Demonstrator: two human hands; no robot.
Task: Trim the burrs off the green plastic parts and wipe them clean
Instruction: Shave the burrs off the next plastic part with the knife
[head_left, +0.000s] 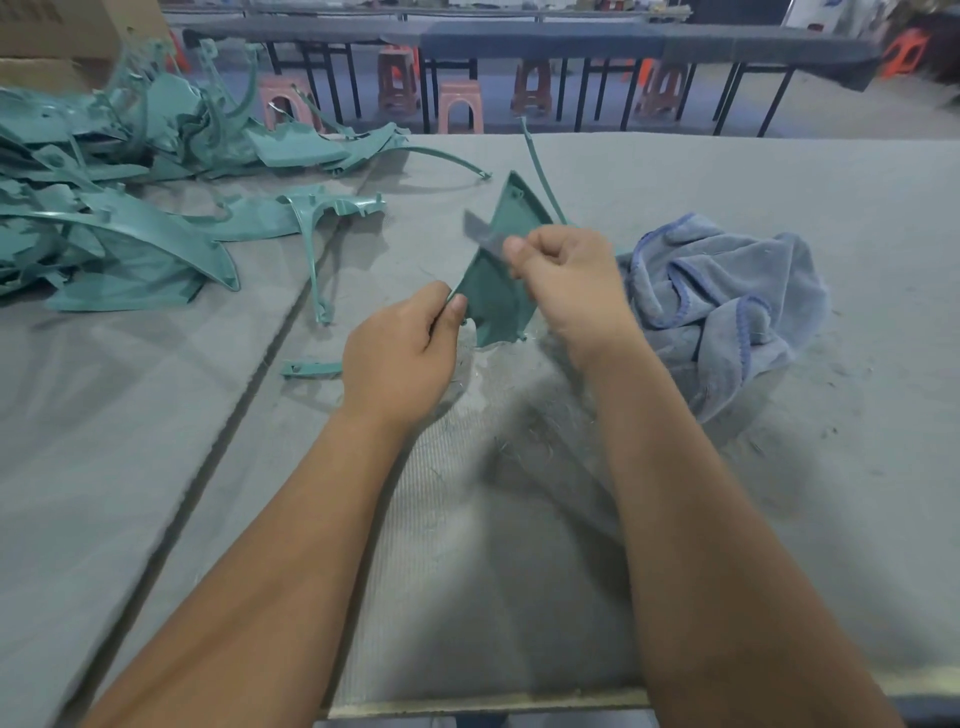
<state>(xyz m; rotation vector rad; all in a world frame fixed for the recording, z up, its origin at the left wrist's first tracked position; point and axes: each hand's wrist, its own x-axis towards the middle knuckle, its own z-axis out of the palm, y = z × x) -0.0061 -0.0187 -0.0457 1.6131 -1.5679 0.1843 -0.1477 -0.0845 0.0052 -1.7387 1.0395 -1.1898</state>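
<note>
A triangular green plastic part (501, 291) stands on edge above the grey table, its point facing away from me. My left hand (402, 348) pinches its lower left edge between thumb and fingers. My right hand (563, 278) grips a flat grey blade (483, 234) that lies against the part's left edge; the blade is blurred. A thin green strip (543, 171) runs up behind the part. A crumpled blue-grey cloth (727, 301) lies just right of my right hand. Fine green shavings are scattered on the table under my hands.
A heap of green plastic parts (119, 171) covers the table's left and far-left side, with a curved part (311, 223) near the middle. A small green offcut (311, 369) lies left of my left hand. Cardboard boxes (57, 36) stand far left. Benches and stools stand beyond the table.
</note>
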